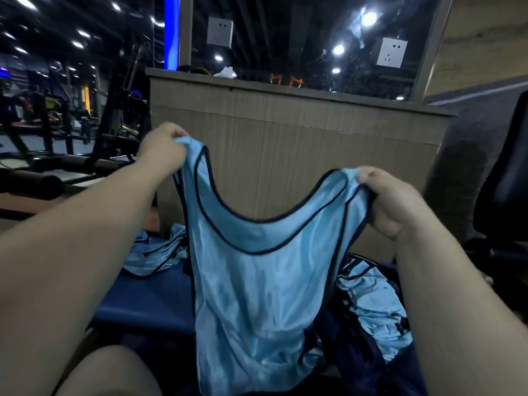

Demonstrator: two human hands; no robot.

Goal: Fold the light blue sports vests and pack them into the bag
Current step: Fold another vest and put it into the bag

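Note:
A light blue sports vest (257, 284) with dark piping hangs spread out in front of me. My left hand (163, 147) pinches its left shoulder strap, held higher. My right hand (391, 201) grips the right shoulder strap, lower. The vest's hem dangles down to the blue bench (143, 304). A crumpled heap of more light blue vests (154, 252) lies on the bench at the left. At the right a dark blue bag (354, 338) holds light blue vests (371, 304), partly hidden by the hanging vest and my right forearm.
A wooden counter panel (285, 155) stands close behind the vest. A dark office chair (503, 178) is at the right. Gym machines (57, 115) fill the dim left background. My knee (108, 372) shows at the bottom.

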